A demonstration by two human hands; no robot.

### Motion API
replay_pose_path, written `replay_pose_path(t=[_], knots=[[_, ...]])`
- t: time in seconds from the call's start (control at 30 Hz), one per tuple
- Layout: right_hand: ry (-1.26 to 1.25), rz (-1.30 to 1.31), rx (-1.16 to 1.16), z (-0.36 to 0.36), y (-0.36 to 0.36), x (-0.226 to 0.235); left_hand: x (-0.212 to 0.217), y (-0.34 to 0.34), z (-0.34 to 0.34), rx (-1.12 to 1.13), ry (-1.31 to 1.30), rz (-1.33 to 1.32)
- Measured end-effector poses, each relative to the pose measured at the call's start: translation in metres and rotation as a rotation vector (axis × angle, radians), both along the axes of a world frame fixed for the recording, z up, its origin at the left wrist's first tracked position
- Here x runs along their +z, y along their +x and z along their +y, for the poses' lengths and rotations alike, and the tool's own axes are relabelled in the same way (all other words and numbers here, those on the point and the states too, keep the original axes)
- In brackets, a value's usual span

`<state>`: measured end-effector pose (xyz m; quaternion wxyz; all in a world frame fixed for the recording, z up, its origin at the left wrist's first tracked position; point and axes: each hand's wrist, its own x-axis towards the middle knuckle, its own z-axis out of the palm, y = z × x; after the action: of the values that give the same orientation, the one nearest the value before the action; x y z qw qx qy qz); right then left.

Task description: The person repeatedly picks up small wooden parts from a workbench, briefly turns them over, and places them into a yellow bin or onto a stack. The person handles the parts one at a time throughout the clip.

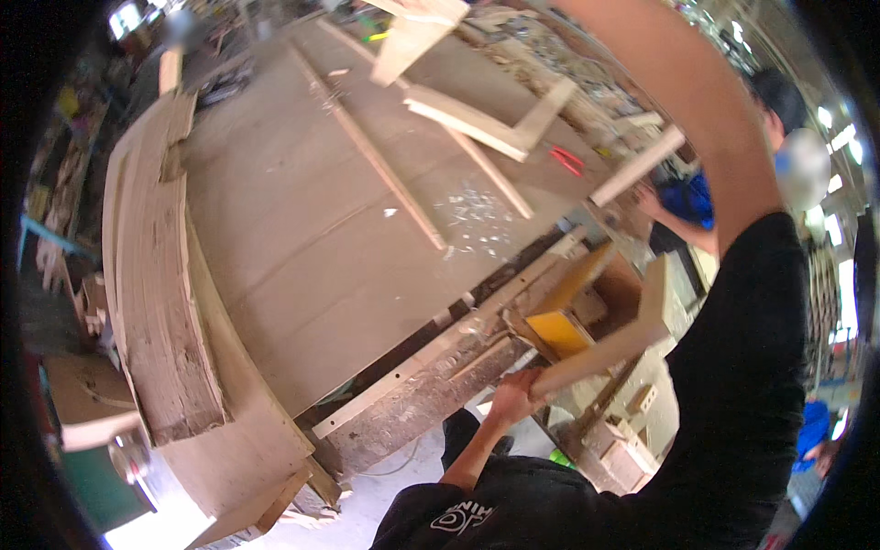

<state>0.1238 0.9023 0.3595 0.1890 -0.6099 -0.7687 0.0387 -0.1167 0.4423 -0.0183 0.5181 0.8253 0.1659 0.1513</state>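
Near the table's front edge, my left hand [518, 396] is closed around the end of a pale wooden corner piece [600, 353]. This piece runs away to the right and bends upward at its far end. My right arm is raised and stretches over the right side, leaving the picture at the top, so my right hand is out of sight. On the table [275, 238] lies another L-shaped wooden piece [477, 128], with red-handled pliers [567, 161] beside it. Farther back, a further angled wooden piece [412, 41] is partly cut off by the top edge.
Two long wooden strips [367, 151] lie across the table, with scattered small shiny bits [472, 220] nearby. Stacked boards [160, 293] line the left side. A yellow-faced wooden box [561, 332] stands by the front edge. At right, a co-worker's hand [653, 203] is near a wooden bar [637, 165].
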Motion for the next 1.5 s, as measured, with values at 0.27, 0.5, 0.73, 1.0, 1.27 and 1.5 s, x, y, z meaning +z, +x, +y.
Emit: replay_pose_path(t=[0.27,0.5,0.73,1.0,1.27,1.5], knots=[[-0.033,0.097,-0.195,-0.33,0.034,0.09,0.007,0.009,-0.014,0.219,-0.022,0.023],[-0.028,0.233,-0.575,-0.708,-0.008,0.098,0.005,0.016,-0.033,0.36,0.097,0.01],[0.006,0.487,-1.039,-0.998,-0.112,0.055,0.051,0.025,-0.056,0.427,0.199,-0.112],[0.221,0.747,-1.186,-1.123,-0.165,0.015,0.112,0.053,-0.114,0.485,0.639,-0.427],[0.305,0.838,-0.813,-1.13,-0.172,-0.018,0.205,0.052,-0.291,-1.135,0.436,-0.298],[0.485,0.961,-1.248,-1.165,-0.231,-0.106,0.113,0.032,-0.304,-1.12,0.388,-0.07]])
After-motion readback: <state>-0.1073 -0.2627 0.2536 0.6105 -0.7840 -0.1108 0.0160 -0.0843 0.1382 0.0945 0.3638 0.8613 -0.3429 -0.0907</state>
